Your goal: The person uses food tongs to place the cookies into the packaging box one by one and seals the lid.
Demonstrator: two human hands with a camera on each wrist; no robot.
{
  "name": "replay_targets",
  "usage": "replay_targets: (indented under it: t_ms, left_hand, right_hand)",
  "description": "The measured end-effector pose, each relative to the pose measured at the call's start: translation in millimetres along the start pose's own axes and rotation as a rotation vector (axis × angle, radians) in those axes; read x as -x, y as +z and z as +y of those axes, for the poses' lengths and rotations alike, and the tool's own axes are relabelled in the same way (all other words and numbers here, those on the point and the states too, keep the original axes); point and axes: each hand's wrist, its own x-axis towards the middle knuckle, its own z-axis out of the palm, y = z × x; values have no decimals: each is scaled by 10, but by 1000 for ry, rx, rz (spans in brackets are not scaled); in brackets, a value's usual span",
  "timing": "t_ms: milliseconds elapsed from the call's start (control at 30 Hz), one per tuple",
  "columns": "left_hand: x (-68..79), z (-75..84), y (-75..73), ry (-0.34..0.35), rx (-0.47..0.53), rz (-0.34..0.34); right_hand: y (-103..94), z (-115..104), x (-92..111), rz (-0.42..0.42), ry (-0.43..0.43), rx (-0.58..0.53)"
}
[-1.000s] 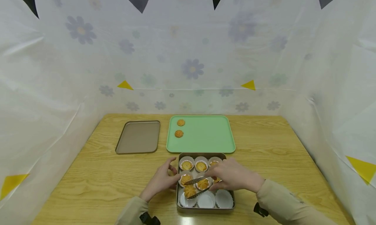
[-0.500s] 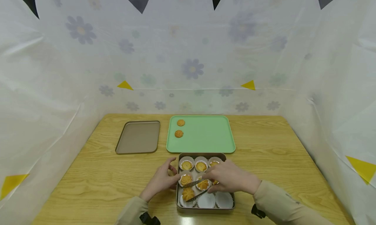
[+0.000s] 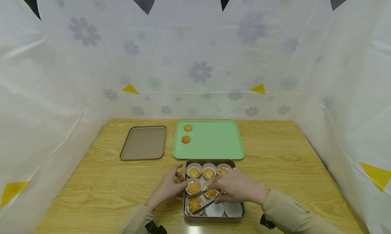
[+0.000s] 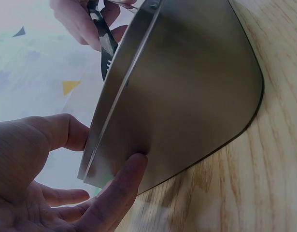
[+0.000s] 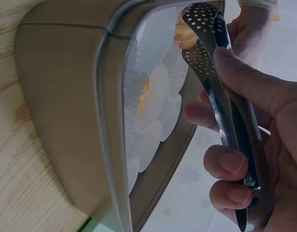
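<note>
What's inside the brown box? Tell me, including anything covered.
White paper cups, with cookies in both farther rows and the near-left cup, where the tongs reach; the other two near cups show none. The right hand mostly hides the middle row's rightmost cup.

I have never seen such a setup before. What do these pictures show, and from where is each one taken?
No machine here: a person's bare left hand and right hand do the work. The wide pictures are filmed from the head, looking forward and down; the two close, tilted ones from the left and right wrist. On the table are a box with paper cups, several holding cookies, a green tray with two more, and a brown tray. The left hand touches the side of the box. The right hand holds metal tongs, their ends around a cookie in the box's near left corner; whether they squeeze it, I cannot tell.
</note>
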Motion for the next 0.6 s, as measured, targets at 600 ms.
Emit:
replay_targets:
  t_ms: [600]
  left_hand:
    - [-9, -5, 0, 3, 23, -4]
  right_hand:
    - [-29, -45, -10, -52, 61, 0]
